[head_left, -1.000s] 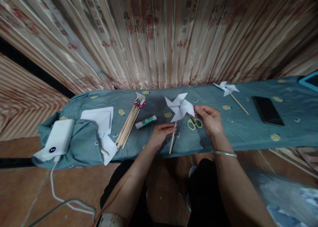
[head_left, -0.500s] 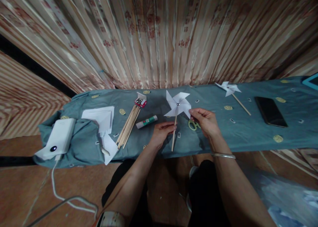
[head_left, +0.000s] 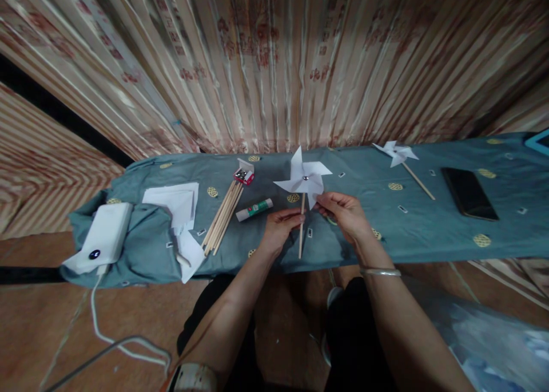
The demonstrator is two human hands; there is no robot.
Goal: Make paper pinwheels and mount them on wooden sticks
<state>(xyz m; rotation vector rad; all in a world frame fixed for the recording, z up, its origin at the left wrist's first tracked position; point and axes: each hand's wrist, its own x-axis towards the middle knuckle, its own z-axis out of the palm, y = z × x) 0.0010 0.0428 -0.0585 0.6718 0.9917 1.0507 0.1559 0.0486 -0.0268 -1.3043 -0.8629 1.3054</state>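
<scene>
A white paper pinwheel (head_left: 313, 182) with a silver pin at its centre stands up over the cloth on a thin wooden stick (head_left: 301, 238). My left hand (head_left: 281, 227) is closed round that stick, below the blades. At the lower right blade, my right hand (head_left: 343, 212) pinches the paper tip between its fingers. The green scissors (head_left: 331, 220) lie mostly hidden beneath my right hand. Left of my left hand is a glue stick (head_left: 254, 209).
Several wooden sticks (head_left: 223, 217) lie beside a small red box of pins (head_left: 244, 175). Further left are white paper sheets (head_left: 171, 200) and a white power bank (head_left: 106, 233) with a cable. A second pinwheel (head_left: 395, 153) and a black phone (head_left: 469, 193) lie to the right.
The pinwheel's blades have turned clockwise on the stick. My right hand has moved left and slightly down with the blade tip, covering more of the scissors. My left hand stays on the stick.
</scene>
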